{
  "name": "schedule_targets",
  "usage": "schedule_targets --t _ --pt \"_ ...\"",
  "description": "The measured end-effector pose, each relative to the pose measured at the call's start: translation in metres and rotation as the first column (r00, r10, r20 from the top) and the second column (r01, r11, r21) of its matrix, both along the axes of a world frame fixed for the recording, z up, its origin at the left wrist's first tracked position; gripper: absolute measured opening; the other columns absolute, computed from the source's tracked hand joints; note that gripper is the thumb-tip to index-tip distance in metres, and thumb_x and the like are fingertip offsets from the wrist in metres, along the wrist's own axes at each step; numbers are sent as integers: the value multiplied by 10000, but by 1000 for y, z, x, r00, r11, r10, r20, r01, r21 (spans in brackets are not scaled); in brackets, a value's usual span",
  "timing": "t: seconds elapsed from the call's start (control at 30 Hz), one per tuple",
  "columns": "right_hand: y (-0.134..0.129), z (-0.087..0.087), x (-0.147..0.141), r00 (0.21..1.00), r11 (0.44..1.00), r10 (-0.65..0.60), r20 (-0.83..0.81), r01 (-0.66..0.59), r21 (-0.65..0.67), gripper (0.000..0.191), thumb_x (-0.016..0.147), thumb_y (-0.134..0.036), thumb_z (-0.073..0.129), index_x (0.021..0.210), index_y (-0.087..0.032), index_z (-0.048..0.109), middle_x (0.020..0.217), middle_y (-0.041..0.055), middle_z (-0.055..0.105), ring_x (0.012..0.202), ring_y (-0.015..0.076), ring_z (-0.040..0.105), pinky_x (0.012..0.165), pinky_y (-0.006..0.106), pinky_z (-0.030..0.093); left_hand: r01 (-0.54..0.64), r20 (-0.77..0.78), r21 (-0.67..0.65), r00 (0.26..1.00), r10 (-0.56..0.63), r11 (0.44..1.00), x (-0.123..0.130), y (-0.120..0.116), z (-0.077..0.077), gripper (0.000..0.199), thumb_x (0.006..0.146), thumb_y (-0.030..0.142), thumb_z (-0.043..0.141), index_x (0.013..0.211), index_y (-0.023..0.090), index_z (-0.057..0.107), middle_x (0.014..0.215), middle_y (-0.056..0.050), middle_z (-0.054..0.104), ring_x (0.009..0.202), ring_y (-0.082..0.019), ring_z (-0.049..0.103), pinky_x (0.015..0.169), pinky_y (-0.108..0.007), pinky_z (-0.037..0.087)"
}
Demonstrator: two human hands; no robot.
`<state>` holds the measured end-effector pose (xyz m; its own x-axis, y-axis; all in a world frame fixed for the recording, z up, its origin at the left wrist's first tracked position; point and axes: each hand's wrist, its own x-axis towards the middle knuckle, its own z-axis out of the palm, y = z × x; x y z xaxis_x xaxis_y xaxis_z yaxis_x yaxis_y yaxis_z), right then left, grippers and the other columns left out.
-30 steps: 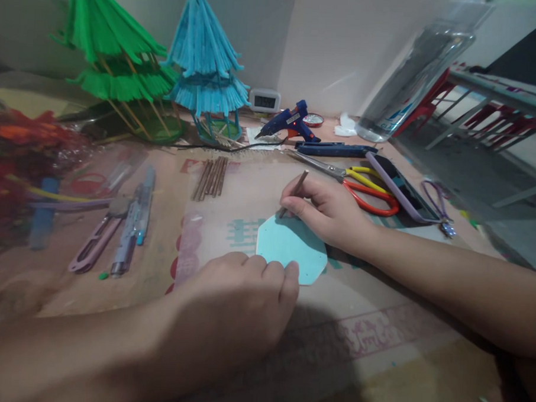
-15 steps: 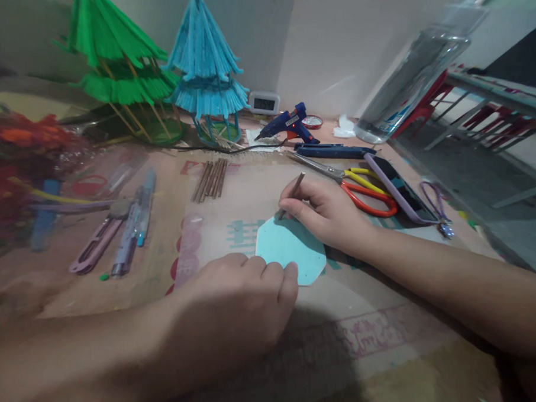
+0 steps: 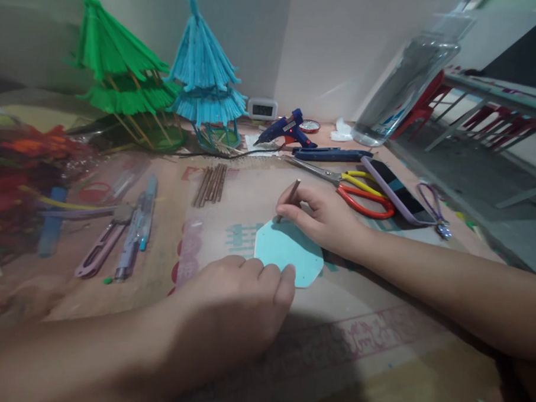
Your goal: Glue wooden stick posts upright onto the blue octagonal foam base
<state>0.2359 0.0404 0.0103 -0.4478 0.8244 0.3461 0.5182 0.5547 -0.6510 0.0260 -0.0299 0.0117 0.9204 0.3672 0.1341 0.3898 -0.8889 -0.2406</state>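
Note:
A light blue octagonal board [image 3: 287,252] with small dots near its edge lies on the table. My right hand [image 3: 323,215] pinches a short brown stick [image 3: 290,199] between thumb and fingers. The stick stands slightly tilted, its lower end at the board's far edge. Curled over the board's near left edge is my left hand [image 3: 250,295], closed, with its fingertips mostly hidden from me. Behind the board lies a small bundle of similar brown sticks [image 3: 211,183].
Scissors [image 3: 366,196], a phone [image 3: 397,192], a blue utility knife [image 3: 332,154] and a glue gun [image 3: 286,128] lie behind my right hand. A green model [image 3: 119,52] and a blue model [image 3: 203,56] stand at the back. Pens [image 3: 133,236] lie left; a bottle [image 3: 401,88] stands right.
The view has shifted slightly. Both hands keep the same hold, and the stick stays at the board's far edge.

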Motion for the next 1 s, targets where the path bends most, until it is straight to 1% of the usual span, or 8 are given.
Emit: schedule_targets --t 0.17,0.27,0.43,0.57,0.7,0.83,0.97,1.0 --pt "-1 -2 3 990 999 37 -133 -35 21 425 934 -364 611 1299 -176 503 830 5 585 739 157 554 713 305 482 -4 -42 0 999 4 1000 1 2 0 263 904 131 478 1139 116 596 727 -51 642 571 -214 610 480 -319 416" --pt "-5 -2 5 973 995 35 -230 -11 103 469 976 -337 535 1419 -242 416 884 10 558 795 172 562 751 326 489 -3 -42 -22 999 2 1000 1 2 0 259 928 151 472 1158 125 588 741 -47 651 588 -210 621 499 -313 436" --pt "-11 0 9 977 947 64 -203 5 321 374 987 -184 465 1346 -277 513 944 23 549 832 174 526 805 355 473 -22 -83 -90 996 15 996 4 2 4 253 947 164 462 1162 134 593 775 -50 666 618 -203 639 539 -301 478" --pt "-12 1 9 986 938 94 -137 -42 343 341 981 -149 464 1293 -252 556 908 20 543 829 172 529 790 354 464 -42 -155 -135 988 21 990 7 4 9 287 957 161 442 1200 132 593 805 -69 685 652 -218 659 556 -312 511" --pt "-9 -3 10 963 969 68 -262 -1 247 390 992 -196 473 1375 -266 474 921 15 518 841 175 523 806 361 461 19 -111 -85 993 -28 996 4 5 5 313 922 134 484 1216 99 585 809 -69 690 633 -226 651 544 -339 531" --pt "0 -10 10 897 997 -59 -439 75 18 265 1035 -299 410 1271 -244 516 885 6 513 808 164 515 766 333 462 69 35 19 997 -69 997 -1 3 2 321 874 135 549 1190 93 590 745 -44 661 586 -227 622 484 -340 494" --pt "9 -14 6 828 965 -202 -522 76 -253 232 1019 -377 445 1186 -234 520 830 -20 491 687 132 487 599 269 437 -35 153 67 988 24 997 -12 20 17 59 867 152 569 862 191 613 672 -14 608 549 -208 566 484 -325 438" --pt "10 -14 5 816 951 -224 -533 63 -304 241 1010 -395 459 1184 -237 512 817 -26 482 657 126 478 556 256 419 -98 180 81 980 82 992 -17 31 23 108 876 151 556 793 202 602 665 -16 607 556 -204 567 494 -319 428"
